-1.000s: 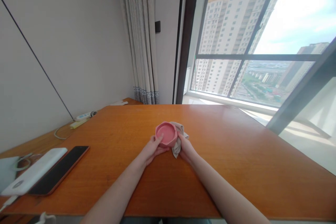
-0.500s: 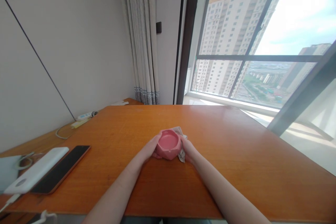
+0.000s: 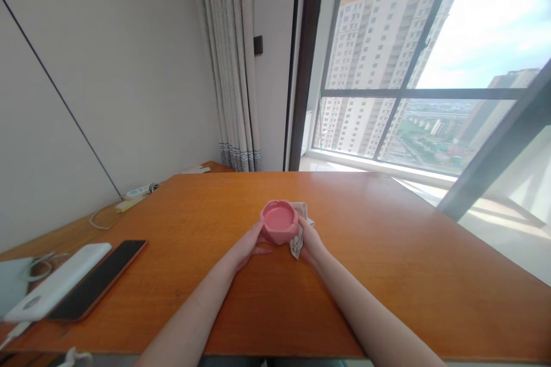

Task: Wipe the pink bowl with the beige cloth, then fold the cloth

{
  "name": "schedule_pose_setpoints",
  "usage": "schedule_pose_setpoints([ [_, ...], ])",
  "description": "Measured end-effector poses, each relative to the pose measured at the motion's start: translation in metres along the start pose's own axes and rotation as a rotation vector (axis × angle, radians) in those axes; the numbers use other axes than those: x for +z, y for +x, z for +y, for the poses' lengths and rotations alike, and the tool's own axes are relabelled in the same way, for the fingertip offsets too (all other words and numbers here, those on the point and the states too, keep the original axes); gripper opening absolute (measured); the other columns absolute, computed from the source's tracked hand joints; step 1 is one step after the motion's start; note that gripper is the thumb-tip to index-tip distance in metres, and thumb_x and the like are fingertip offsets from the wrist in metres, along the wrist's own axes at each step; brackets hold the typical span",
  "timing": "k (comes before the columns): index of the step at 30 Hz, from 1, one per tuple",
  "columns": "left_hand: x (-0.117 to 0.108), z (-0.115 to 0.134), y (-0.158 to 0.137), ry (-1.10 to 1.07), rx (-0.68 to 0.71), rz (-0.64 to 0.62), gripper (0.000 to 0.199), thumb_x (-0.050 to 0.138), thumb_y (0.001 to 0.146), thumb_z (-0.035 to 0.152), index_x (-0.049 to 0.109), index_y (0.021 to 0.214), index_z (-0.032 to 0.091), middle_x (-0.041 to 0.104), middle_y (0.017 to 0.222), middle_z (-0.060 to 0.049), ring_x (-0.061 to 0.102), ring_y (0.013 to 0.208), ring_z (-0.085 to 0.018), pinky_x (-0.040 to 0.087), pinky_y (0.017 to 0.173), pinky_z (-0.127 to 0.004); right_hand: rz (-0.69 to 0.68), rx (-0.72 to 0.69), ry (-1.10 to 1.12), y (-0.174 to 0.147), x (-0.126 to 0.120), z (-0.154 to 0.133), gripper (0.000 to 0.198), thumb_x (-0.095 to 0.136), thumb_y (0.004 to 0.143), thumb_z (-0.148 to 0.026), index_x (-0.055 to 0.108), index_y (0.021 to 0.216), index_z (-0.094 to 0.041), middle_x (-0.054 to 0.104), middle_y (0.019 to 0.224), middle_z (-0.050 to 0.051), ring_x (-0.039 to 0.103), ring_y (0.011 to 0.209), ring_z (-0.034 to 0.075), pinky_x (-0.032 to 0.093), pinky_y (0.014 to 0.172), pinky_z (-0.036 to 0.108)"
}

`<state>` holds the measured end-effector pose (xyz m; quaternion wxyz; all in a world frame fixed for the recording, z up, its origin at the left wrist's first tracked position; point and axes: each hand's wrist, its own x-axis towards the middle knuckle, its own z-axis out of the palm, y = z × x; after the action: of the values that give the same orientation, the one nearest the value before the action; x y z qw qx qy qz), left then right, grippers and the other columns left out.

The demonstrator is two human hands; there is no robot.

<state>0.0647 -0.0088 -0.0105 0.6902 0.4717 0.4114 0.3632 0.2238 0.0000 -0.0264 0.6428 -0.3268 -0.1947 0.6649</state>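
Both hands meet at a pink bowl (image 3: 279, 222) near mid-tabletop (image 3: 387, 252), straight ahead of the person. Left hand (image 3: 248, 246) cups its left wall, fingers curled on it; right hand (image 3: 310, 243) presses a grey cloth (image 3: 298, 236) against its right wall (cloth partly hidden behind the bowl). Bowl is round, mouth tipped slightly toward the camera, equally near each hand. Far left: phone (image 3: 97, 280) beside white power bank (image 3: 55, 288).

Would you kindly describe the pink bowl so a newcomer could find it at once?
On the orange wooden table, look mid-table where both hands meet. The pink bowl sits between the left hand and right hand, against a grey cloth; nothing else is pink.
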Motion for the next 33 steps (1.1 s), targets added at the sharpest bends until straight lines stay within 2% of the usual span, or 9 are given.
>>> schedule_pose_setpoints([
  [7, -0.001, 0.006, -0.001, -0.003, -0.069, 0.083, 0.070, 0.046, 0.073, 0.070, 0.051, 0.123, 0.020, 0.067, 0.085, -0.010, 0.059, 0.062, -0.016, 0.045, 0.054, -0.025, -0.098, 0.222, -0.108, -0.011, 0.006, -0.005, 0.014, 0.055, 0.080, -0.029, 0.061, 0.086, -0.017, 0.068, 0.066, 0.002, 0.061, 0.053, 0.014, 0.050, 0.049, 0.022],
  [11, 0.003, 0.003, 0.005, -0.142, -0.018, 0.219, 0.067, 0.037, 0.078, 0.069, 0.056, 0.111, 0.014, 0.061, 0.063, -0.005, 0.050, 0.046, -0.012, 0.038, 0.043, -0.021, -0.131, 0.199, -0.082, -0.019, 0.013, -0.006, 0.015, 0.057, 0.080, -0.026, 0.062, 0.090, -0.017, 0.069, 0.069, 0.002, 0.065, 0.063, 0.015, 0.053, 0.057, 0.023],
  [17, -0.009, 0.003, 0.013, -0.371, 0.100, 0.430, 0.048, 0.042, 0.084, 0.054, 0.052, 0.114, 0.018, 0.064, 0.082, -0.005, 0.058, 0.057, -0.012, 0.046, 0.051, -0.022, -0.233, 0.234, -0.239, -0.023, 0.008, -0.005, 0.023, 0.056, 0.082, -0.033, 0.062, 0.097, -0.016, 0.070, 0.092, 0.006, 0.066, 0.085, 0.019, 0.051, 0.077, 0.031],
  [20, -0.012, 0.004, 0.012, -0.395, 0.073, 0.453, 0.047, 0.042, 0.085, 0.051, 0.052, 0.113, 0.016, 0.064, 0.081, -0.006, 0.058, 0.057, -0.012, 0.047, 0.051, -0.022, -0.137, 0.078, -0.718, -0.021, -0.001, -0.011, 0.035, 0.052, 0.081, -0.050, 0.063, 0.073, -0.018, 0.069, 0.075, 0.007, 0.064, 0.081, 0.022, 0.048, 0.074, 0.031],
  [23, -0.007, 0.007, 0.009, -0.405, 0.072, 0.406, 0.044, 0.042, 0.086, 0.049, 0.052, 0.113, 0.015, 0.065, 0.081, -0.007, 0.059, 0.058, -0.012, 0.047, 0.051, -0.022, 0.046, -0.290, -1.163, -0.017, -0.008, -0.024, 0.041, 0.053, 0.079, -0.053, 0.054, 0.053, -0.021, 0.059, 0.056, 0.004, 0.060, 0.075, 0.020, 0.044, 0.069, 0.028],
  [25, -0.001, 0.008, 0.006, -0.387, 0.080, 0.357, 0.045, 0.041, 0.086, 0.049, 0.052, 0.113, 0.015, 0.065, 0.084, -0.007, 0.058, 0.058, -0.012, 0.046, 0.049, -0.021, 0.123, -0.479, -1.232, -0.015, -0.009, -0.033, 0.033, 0.054, 0.078, -0.050, 0.055, 0.061, -0.022, 0.056, 0.059, 0.001, 0.057, 0.070, 0.018, 0.043, 0.065, 0.026],
  [27, 0.005, 0.008, 0.004, -0.321, 0.110, 0.329, 0.047, 0.041, 0.086, 0.051, 0.050, 0.116, 0.016, 0.064, 0.093, -0.008, 0.057, 0.059, -0.012, 0.044, 0.046, -0.020, 0.092, -0.523, -1.129, -0.015, -0.005, -0.036, 0.027, 0.052, 0.079, -0.048, 0.058, 0.082, -0.022, 0.059, 0.070, 0.000, 0.055, 0.064, 0.015, 0.043, 0.056, 0.024],
  [30, 0.009, 0.004, 0.003, -0.134, 0.180, 0.337, 0.049, 0.052, 0.081, 0.050, 0.045, 0.121, 0.022, 0.057, 0.112, -0.008, 0.060, 0.072, -0.015, 0.046, 0.046, -0.020, -0.069, -0.322, -0.872, -0.021, 0.004, -0.030, 0.046, 0.047, 0.080, -0.049, 0.047, 0.118, -0.022, 0.061, 0.080, 0.000, 0.056, 0.056, 0.013, 0.042, 0.044, 0.023],
  [33, 0.009, -0.002, 0.003, -0.012, 0.179, 0.293, 0.056, 0.058, 0.077, 0.049, 0.040, 0.124, 0.024, 0.054, 0.118, -0.009, 0.061, 0.083, -0.018, 0.050, 0.054, -0.023, -0.162, -0.221, -0.837, -0.027, 0.008, -0.018, 0.062, 0.058, 0.075, -0.044, 0.040, 0.129, -0.022, 0.061, 0.065, -0.003, 0.055, 0.048, 0.013, 0.041, 0.038, 0.022],
])
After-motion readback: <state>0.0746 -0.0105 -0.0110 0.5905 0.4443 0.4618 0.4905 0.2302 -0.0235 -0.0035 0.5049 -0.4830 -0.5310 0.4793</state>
